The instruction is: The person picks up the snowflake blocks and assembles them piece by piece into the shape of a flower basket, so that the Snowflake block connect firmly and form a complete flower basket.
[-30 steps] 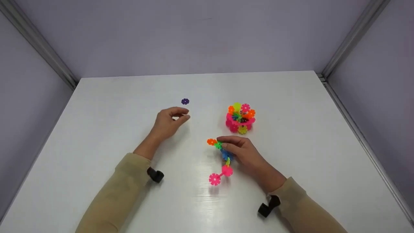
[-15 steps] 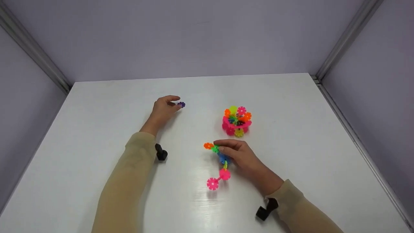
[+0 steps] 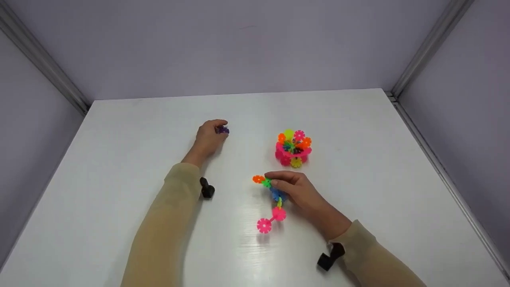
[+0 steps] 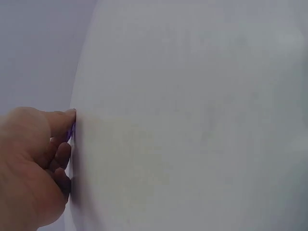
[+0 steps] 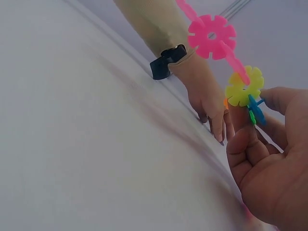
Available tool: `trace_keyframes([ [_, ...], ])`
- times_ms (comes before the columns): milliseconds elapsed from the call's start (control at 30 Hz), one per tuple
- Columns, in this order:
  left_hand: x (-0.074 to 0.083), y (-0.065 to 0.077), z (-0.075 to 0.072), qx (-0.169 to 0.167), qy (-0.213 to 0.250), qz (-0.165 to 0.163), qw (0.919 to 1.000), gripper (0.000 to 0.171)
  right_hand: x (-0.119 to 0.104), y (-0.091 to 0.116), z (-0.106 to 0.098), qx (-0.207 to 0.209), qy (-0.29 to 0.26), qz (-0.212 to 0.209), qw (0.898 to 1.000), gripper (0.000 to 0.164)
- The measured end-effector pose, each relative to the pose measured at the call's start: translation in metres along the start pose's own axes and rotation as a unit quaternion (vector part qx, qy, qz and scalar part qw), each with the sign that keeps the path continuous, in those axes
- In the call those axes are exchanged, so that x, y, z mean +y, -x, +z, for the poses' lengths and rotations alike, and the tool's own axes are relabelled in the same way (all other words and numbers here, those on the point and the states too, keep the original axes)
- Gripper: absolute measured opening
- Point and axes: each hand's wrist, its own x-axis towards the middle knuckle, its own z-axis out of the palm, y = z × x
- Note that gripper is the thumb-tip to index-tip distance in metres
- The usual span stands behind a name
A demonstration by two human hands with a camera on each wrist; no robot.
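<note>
In the head view my left hand is at the far left-centre of the table, its thumb and fingers curled round a small purple snowflake disc at the tabletop. Only a purple sliver of disc shows between the fingers in the left wrist view. Nearer the front, my right hand pinches a chain of interlocking snowflake discs by its blue and green part. Orange is at the chain's far end, yellow lower down, and pink discs hang at the near end, above the table.
A bright pink basket-like cluster of snowflake discs, with orange, yellow and green pieces, stands right of centre, beyond my right hand. The white table is bounded by grey walls at the back and sides.
My left hand has reached forward to the purple disc, and its fingers have come round it. My right hand keeps hold of the chain in nearly the same place.
</note>
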Motion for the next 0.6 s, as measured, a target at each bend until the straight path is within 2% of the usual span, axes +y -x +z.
trace_keyframes([
  [167, 0.004, 0.017, -0.002, -0.020, 0.007, -0.006, 0.9998, 0.039, -0.002, -0.003, -0.002, 0.001, 0.006, 0.008, 1.000, 0.035],
  [300, 0.010, 0.036, -0.001, -0.044, 0.028, -0.004, 0.9986, 0.030, -0.001, -0.005, -0.004, 0.005, 0.004, 0.004, 1.000, 0.033],
  [467, 0.024, 0.075, 0.005, -0.077, 0.092, -0.014, 0.9926, 0.033, 0.000, -0.007, -0.005, 0.005, -0.001, 0.006, 1.000, 0.034],
  [600, 0.038, 0.110, 0.013, -0.102, 0.109, 0.000, 0.9888, 0.045, -0.002, -0.006, -0.005, 0.004, 0.003, 0.012, 1.000, 0.037],
])
